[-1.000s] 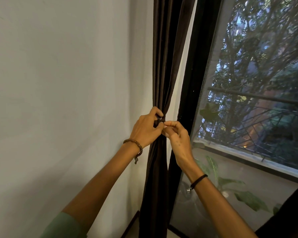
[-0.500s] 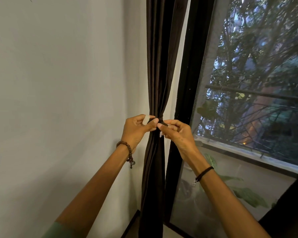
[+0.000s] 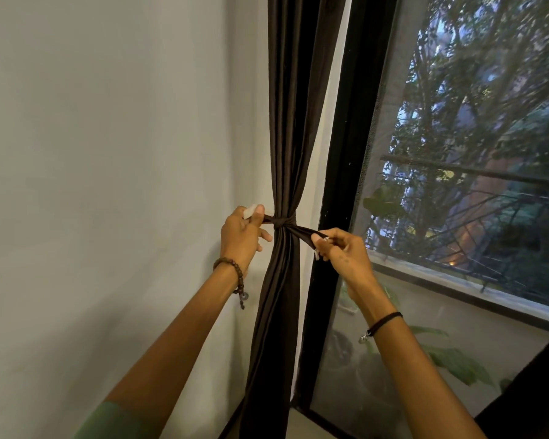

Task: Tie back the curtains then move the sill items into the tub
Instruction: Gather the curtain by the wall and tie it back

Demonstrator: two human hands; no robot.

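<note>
A room in a home: a plain pale painted wall (image 3: 92, 153), a long dark brown fabric curtain (image 3: 295, 106) and a black-framed screened window (image 3: 346, 153) facing trees.

Pale wall (image 3: 108, 153), black-framed window (image 3: 349, 160) (trees (image 3: 488, 74) outside)

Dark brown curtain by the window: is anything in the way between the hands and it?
Nothing visible. The left hand and right hand each pinch an end of the dark fabric tie knotted around the dark brown curtain.
</note>
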